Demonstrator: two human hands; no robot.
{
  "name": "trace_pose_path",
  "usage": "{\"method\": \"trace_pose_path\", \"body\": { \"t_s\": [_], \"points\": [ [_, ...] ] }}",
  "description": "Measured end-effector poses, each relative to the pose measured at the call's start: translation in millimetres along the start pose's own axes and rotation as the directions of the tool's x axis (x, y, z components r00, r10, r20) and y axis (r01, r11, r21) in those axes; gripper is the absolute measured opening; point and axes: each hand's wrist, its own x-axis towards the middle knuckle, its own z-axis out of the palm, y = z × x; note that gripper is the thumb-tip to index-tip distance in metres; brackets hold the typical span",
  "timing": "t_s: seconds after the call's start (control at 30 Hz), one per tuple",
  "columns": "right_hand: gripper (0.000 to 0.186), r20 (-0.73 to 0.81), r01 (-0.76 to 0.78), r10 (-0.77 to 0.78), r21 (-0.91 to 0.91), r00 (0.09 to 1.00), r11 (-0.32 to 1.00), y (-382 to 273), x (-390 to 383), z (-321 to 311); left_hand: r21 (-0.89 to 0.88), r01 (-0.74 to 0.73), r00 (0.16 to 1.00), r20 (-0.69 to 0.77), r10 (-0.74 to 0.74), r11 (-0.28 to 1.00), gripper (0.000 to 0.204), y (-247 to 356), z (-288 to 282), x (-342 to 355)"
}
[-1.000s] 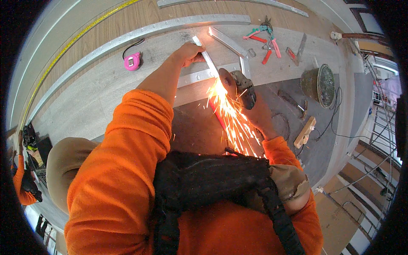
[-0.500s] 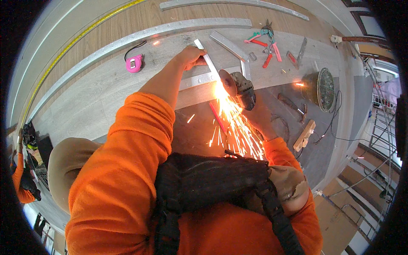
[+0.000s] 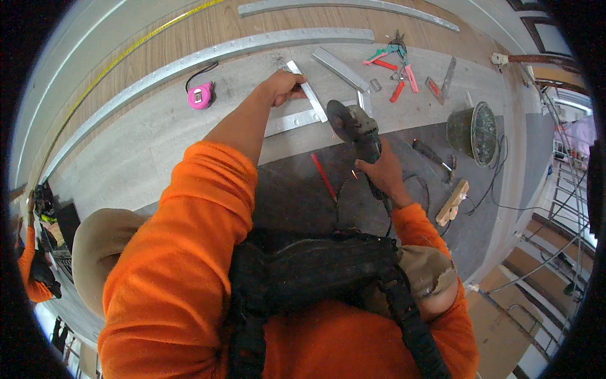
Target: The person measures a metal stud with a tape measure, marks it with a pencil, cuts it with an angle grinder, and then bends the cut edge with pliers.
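My left hand [image 3: 286,87] is closed round the upper part of a short silver metal channel [image 3: 314,101], which slants down toward the grinder. In my right hand [image 3: 383,168] is an angle grinder [image 3: 363,129], gripped by its dark body. Its round disc [image 3: 343,121] stands just right of the channel's lower end, apart from it by a small gap. Beneath that end lies another flat metal strip [image 3: 293,122]. A red pencil-like stick [image 3: 324,176] rests on the dark floor between my arms.
Around lie a pink tape measure [image 3: 199,95], green-and-red snips [image 3: 396,45], pink-handled pliers [image 3: 407,77], a square [image 3: 449,77], a hammer [image 3: 433,156], a wood piece [image 3: 452,202] and a bucket [image 3: 483,134]. Long metal channels [image 3: 208,60] cross the far floor. Another person's orange sleeve [image 3: 31,265] shows far left.
The bright stream of sparks has died away. The grinder's disc has drawn off the channel's end and turned slightly; my left hand still grips the channel.
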Motion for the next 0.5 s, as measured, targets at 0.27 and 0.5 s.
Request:
{"method": "trace_pose_path", "body": {
  "t_s": [0.27,0.5],
  "points": [
    [0.07,-0.178,0.09,-0.056,0.192,0.983,0.977,18,-5,-15,-0.167,0.02,1.0,0.017,-0.018,0.986,0.019,-20,-36,2],
    [0.068,-0.252,0.082,-0.027,0.208,0.967,0.975,36,-21,-21,-0.204,0.017,1.0,0.013,-0.015,0.979,0.023,-20,-20,-8]
  ]
}}
